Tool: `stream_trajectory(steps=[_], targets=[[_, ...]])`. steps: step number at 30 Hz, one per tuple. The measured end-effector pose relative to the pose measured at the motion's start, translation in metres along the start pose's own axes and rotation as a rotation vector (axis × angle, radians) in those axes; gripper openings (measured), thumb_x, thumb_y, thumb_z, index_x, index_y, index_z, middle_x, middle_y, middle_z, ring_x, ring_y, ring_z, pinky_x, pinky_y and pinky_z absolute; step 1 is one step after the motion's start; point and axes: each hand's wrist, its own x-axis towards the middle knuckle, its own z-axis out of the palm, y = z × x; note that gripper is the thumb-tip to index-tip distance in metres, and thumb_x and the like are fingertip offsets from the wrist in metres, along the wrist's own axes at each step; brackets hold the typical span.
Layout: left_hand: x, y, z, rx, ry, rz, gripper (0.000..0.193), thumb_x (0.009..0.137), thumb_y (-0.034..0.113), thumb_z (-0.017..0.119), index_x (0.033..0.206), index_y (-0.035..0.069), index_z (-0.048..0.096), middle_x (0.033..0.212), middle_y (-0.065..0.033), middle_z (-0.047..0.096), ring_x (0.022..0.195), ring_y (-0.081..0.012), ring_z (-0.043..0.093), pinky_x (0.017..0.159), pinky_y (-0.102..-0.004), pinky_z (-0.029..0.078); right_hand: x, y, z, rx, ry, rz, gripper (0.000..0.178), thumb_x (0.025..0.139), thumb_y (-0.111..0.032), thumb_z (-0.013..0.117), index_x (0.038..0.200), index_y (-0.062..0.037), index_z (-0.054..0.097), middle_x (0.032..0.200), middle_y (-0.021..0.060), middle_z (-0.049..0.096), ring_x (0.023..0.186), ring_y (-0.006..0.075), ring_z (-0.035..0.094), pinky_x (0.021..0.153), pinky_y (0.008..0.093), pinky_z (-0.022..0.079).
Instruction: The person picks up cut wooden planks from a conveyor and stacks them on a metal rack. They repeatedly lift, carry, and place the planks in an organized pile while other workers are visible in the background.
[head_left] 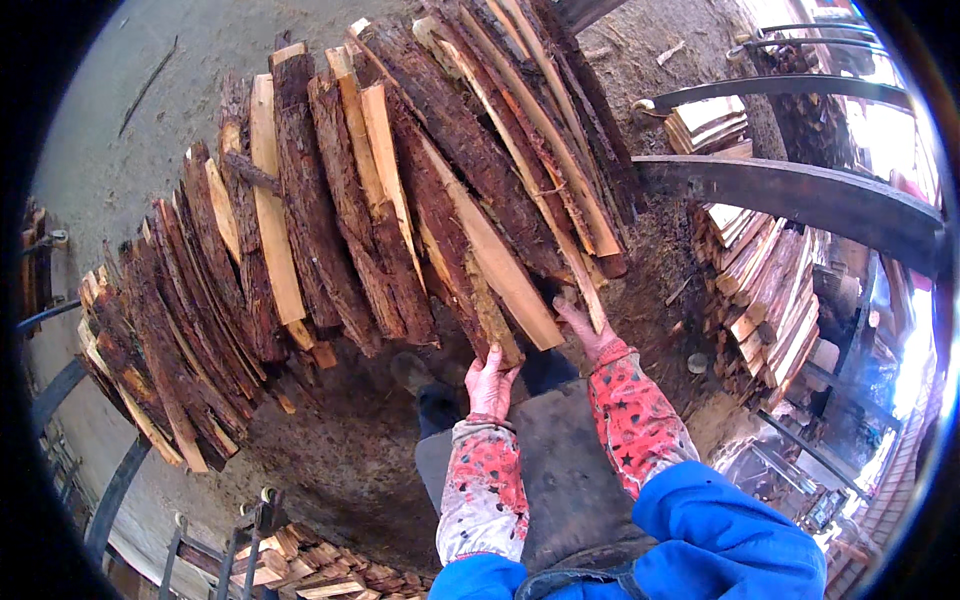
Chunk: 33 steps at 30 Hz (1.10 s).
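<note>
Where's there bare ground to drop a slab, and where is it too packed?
Bare dirt lies below the big fan of bark slabs, left of the left hand, toward the low pile. Grey floor is open at upper left. Crowded: the right-hand stacks under the metal rails, beyond the right hand.

1. My left hand: fingertips tucked under a slab, so can't see them.
2. Right hand: palm side is hidden too.
3. My boot is half buried under the pile.
4. Far-right stuff is blown out, can't tell.
</note>
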Motion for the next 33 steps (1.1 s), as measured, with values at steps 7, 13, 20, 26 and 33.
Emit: stream_trajectory(steps=[7,13,20,26,33], targets=[[-0.015,0.016,-0.01,0.064,0.067,0.02,0.034,0.085,0.017,0.066,0.112,0.004,0.053,0.106,-0.007,0.061,0.097,-0.022,0.059,0.084,-0.0422,0.049,-0.015,-0.008,0.04,0.049,0.106,-0.021,0.055,0.084,-0.035,0.066,0.121,0.0012,0.049,0.114,0.009,0.056,0.102,0.0184,0.053,0.092,0.0321,0.042],[-0.038,0.057,-0.022,0.188,0.1,0.091,0.03,0.087,0.019,0.064,0.109,0.003,0.052,0.103,-0.0075,0.061,0.094,-0.0226,0.061,0.082,-0.0411,0.052,-0.029,0.013,0.086,0.111,0.144,-0.08,0.05,0.085,-0.029,0.065,0.12,0.0015,0.047,0.11,0.0093,0.058,0.101,0.019,0.053,0.09,0.0318,0.041],[-0.02,0.032,-0.002,0.096,0.08,0.083,0.039,0.088,0.028,0.063,0.117,0.005,0.05,0.115,-0.0056,0.058,0.103,-0.021,0.057,0.089,-0.0416,0.046,-0.025,-0.014,0.087,-0.039,0.059,-0.008,0.055,0.086,-0.028,0.063,0.124,0.0052,0.042,0.116,0.0138,0.054,0.102,0.0201,0.054,0.089,0.0329,0.044],[-0.038,0.025,0.017,-0.174,-0.026,-0.049,0.062,0.088,0.041,0.057,0.133,0.004,0.034,0.13,-0.015,0.043,0.118,-0.0356,0.044,0.094,-0.0621,0.039,-0.061,-0.02,0.008,-0.06,0.085,0.174,0.025,0.086,-0.017,0.061,0.101,0.0031,0.058,0.082,0.0044,0.063,0.072,0.0108,0.058,0.065,0.026,0.049],[-0.035,0.011,0.042,-0.373,-0.146,-0.096,0.077,0.083,0.064,0.045,0.137,0.012,0.03,0.136,-0.0157,0.037,0.12,-0.0409,0.04,0.096,-0.0675,0.033,-0.088,-0.097,0.013,-0.752,0.154,-0.617,0.054,0.066,-0.017,0.078,0.112,-0.0014,0.054,0.1,0.0151,0.052,0.094,0.0296,0.055,0.081,0.0379,0.047]])
